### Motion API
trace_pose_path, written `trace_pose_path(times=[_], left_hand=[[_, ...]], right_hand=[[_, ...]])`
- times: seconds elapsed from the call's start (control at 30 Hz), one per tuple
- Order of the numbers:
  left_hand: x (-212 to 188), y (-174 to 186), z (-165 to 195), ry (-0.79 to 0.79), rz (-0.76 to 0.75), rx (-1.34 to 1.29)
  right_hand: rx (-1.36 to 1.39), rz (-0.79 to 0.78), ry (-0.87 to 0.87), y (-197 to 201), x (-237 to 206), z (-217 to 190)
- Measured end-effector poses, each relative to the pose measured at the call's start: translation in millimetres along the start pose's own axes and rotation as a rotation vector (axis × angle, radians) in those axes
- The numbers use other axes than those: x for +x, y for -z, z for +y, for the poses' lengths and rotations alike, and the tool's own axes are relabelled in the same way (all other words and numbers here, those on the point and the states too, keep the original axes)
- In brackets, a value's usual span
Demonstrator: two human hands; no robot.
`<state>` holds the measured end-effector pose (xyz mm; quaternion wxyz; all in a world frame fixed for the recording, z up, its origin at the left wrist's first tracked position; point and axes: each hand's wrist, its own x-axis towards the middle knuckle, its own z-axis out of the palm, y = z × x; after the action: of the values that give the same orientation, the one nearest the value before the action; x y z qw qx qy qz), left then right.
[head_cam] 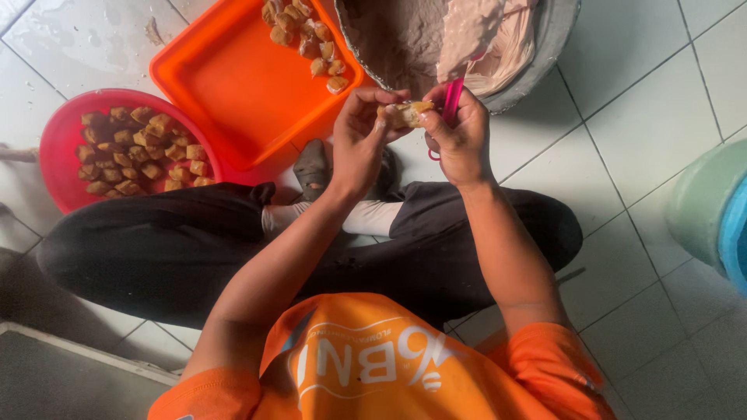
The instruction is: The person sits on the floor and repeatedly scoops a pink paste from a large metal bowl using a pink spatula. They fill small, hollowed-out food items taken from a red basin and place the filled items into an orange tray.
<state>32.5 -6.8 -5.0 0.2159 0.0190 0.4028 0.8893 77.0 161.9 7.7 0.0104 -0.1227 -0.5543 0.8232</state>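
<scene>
Orange shirt fills the bottom of my view, and past it my legs in black trousers are crossed on the white tiled floor [622,117]. Above my knees, my left hand [359,140] pinches a piece of fried tofu [406,113], fingers [372,101] curled round its near side and holding it open between both hands. My right hand [461,134] is closed round the pink handle of a spoon [452,101], whose upper end points toward the grey metal basin [554,39] of pale paste [475,31] just beyond my hands; this hand also touches the tofu's far side.

By my judgement I am at the filling step: the piece is split and steadied, the spoon held right beside it. What comes next calls for a steady left pinch that does not crush the soft skin, and a small load of paste pressed into the opening without tearing it.

To my left sits an orange square tray [233,93] with a cluster of tofu pieces [307,35] in its far corner, and beside it a red round bowl [66,132] heaped with more browned tofu cubes [140,152]. A green and blue bucket [712,206] stands well apart at my right.
</scene>
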Motion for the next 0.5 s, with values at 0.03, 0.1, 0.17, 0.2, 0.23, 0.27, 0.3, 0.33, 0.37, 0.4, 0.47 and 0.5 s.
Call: trace_pose_path(times=[0.03,0.1,0.17,0.2,0.23,0.27,0.3,0.33,0.37,0.4,0.47,0.5], left_hand=[[2,3,0,0.037,-0.025,0.02],[5,8,2,0.115,-0.073,0.058],[9,12,4,0.208,-0.103,0.26],[12,13,6,0.253,-0.117,0.36],[15,13,6,0.214,-0.081,0.313],[20,11,7,0.172,-0.043,0.267],[24,11,9,0.128,-0.004,0.22],[30,10,11,0.121,0.075,0.267],[36,9,14,0.112,0.157,0.314],[41,9,18,0.101,0.241,0.359],[53,3,25,0.037,0.278,0.318],[54,1,29,0.009,0.292,0.295]], right_hand=[[0.003,-0.007,-0.005,1,1,-1],[0.008,-0.017,-0.019,2,3,-2],[-0.056,-0.017,0.01,-1,5,-4],[-0.089,-0.02,0.024,-3,5,-5],[-0.209,0.011,0.061,-5,5,-7],[-0.327,0.038,0.101,-8,5,-9],[-0.444,0.062,0.141,-12,4,-10],[-0.393,0.064,0.09,-16,3,-12],[-0.341,0.061,0.038,-16,2,-15],[-0.291,0.055,-0.014,-17,1,-17],[-0.313,0.02,-0.051,-20,2,-18],[-0.327,0.008,-0.07,-22,2,-17]])
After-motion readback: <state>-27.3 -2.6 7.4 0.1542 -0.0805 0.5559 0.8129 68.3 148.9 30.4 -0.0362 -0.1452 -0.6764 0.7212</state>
